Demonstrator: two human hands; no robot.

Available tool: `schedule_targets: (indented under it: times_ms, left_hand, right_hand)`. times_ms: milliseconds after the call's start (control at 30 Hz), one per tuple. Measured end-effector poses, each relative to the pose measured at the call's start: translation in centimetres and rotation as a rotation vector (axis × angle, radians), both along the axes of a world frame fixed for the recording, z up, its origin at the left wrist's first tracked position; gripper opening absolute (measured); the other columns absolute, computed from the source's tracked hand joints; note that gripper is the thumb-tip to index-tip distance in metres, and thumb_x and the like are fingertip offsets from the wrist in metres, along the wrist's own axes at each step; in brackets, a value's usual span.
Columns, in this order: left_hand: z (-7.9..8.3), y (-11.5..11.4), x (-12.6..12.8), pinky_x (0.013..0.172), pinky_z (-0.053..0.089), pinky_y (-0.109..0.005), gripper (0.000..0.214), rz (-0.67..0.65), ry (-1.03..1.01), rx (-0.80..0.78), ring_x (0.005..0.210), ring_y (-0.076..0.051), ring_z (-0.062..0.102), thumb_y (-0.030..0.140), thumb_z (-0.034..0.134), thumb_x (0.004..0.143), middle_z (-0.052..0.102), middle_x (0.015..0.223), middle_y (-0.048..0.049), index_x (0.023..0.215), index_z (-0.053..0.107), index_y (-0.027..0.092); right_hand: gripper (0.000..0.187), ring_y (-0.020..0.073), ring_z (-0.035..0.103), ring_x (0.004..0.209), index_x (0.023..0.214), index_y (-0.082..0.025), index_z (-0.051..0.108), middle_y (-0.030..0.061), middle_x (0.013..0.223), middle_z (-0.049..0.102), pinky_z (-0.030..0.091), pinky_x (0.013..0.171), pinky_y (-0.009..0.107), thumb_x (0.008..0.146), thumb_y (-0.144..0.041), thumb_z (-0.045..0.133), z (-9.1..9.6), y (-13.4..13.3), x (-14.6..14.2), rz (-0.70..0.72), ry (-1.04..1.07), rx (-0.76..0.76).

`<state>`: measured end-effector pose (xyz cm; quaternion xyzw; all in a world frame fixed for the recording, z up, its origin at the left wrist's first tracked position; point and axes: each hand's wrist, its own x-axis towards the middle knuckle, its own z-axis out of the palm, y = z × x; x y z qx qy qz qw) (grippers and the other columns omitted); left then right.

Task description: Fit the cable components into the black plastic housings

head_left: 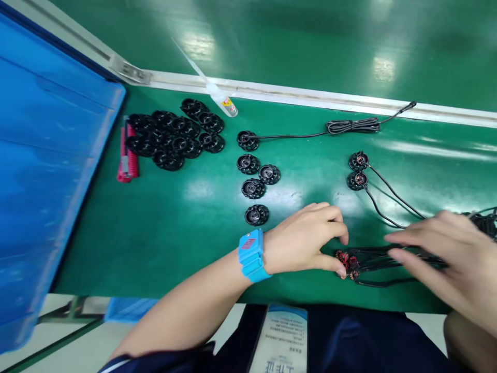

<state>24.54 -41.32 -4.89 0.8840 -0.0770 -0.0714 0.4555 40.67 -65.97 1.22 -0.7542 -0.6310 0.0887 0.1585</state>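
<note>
A badge (281, 336) hung nearest. Left hand (305, 238) and right hand (452, 256), both open, flanked reddish coils (351, 265) that looked light and fragile, best held by their flexible cables (378, 261).

Cables (378, 263) smooth, plastic-coated; tabletop (186, 223) glossy, smooth.

The head camera looked down from close above. It faced forward across the green table (174, 228).
</note>
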Motion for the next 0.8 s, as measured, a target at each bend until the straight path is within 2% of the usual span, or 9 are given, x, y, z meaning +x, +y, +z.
schedule_targets:
  times_ms: [133, 233, 333, 467, 667, 800]
  left_hand:
    - [-0.3, 0.2, 0.1, 0.090, 0.048, -0.038, 0.057, 0.029, -0.003, -0.103, 0.095, -0.024, 0.067, 0.067, 0.083, 0.084, 0.073, 0.104, -0.0054, 0.113, 0.071, 0.019]
    - [-0.8, -0.1, 0.2, 0.092, 0.049, -0.040, 0.061, 0.063, -0.028, -0.208, 0.093, -0.024, 0.069, 0.069, 0.084, 0.082, 0.075, 0.103, -0.0054, 0.112, 0.065, 0.019]
    - [-1.2, -0.5, 0.3, 0.091, 0.052, -0.040, 0.064, 0.090, -0.021, -0.331, 0.096, -0.025, 0.071, 0.065, 0.089, 0.078, 0.076, 0.107, -0.0066, 0.115, 0.061, 0.021]
    - [-1.1, -0.8, 0.4, 0.086, 0.057, -0.033, 0.060, 0.112, 0.031, -0.519, 0.093, -0.020, 0.074, 0.051, 0.093, 0.079, 0.077, 0.111, -0.0073, 0.119, 0.061, 0.020]
    - [-0.2, -0.4, 0.6, 0.080, 0.058, -0.028, 0.018, 0.200, 0.028, -0.530, 0.086, -0.016, 0.074, 0.028, 0.084, 0.092, 0.080, 0.094, -0.0032, 0.102, 0.073, 0.018]
    - [0.2, -0.3, 0.7, 0.078, 0.059, -0.026, 0.016, 0.240, 0.092, -0.564, 0.084, -0.016, 0.077, 0.027, 0.081, 0.094, 0.082, 0.092, -0.0042, 0.104, 0.075, 0.017]
  right_hand:
    - [0.024, 0.0217, 0.060, 0.084, 0.110, -0.022, 0.075, 0.0051, 0.094, 0.073, 0.041, 0.080, 0.038, 0.111, -0.035, 0.055, -2.7, 1.9, -1.4, 0.104, -0.025, -0.108]
    - [0.022, 0.0214, 0.057, 0.081, 0.104, -0.023, 0.075, 0.0044, 0.089, 0.070, 0.037, 0.077, 0.039, 0.110, -0.029, 0.055, -3.7, 2.2, -1.7, 0.131, -0.003, -0.122]
    - [0.013, 0.0195, 0.058, 0.083, 0.107, -0.023, 0.070, 0.0027, 0.093, 0.071, 0.039, 0.079, 0.038, 0.109, -0.026, 0.058, -3.1, 2.1, -1.4, 0.114, 0.088, -0.050]
    - [0.007, 0.0172, 0.057, 0.079, 0.108, -0.023, 0.064, 0.0004, 0.092, 0.069, 0.040, 0.077, 0.035, 0.108, -0.024, 0.057, -2.1, 2.3, -1.1, 0.037, 0.172, 0.031]
    - [0.004, 0.0163, 0.056, 0.076, 0.110, -0.022, 0.061, -0.0013, 0.089, 0.068, 0.040, 0.077, 0.035, 0.108, -0.023, 0.058, -2.4, 2.2, -1.4, -0.008, 0.139, 0.088]
    - [0.002, 0.0180, 0.058, 0.079, 0.107, -0.022, 0.061, 0.0000, 0.091, 0.069, 0.040, 0.078, 0.036, 0.106, -0.022, 0.060, -2.6, 2.1, -1.5, -0.022, 0.096, 0.103]
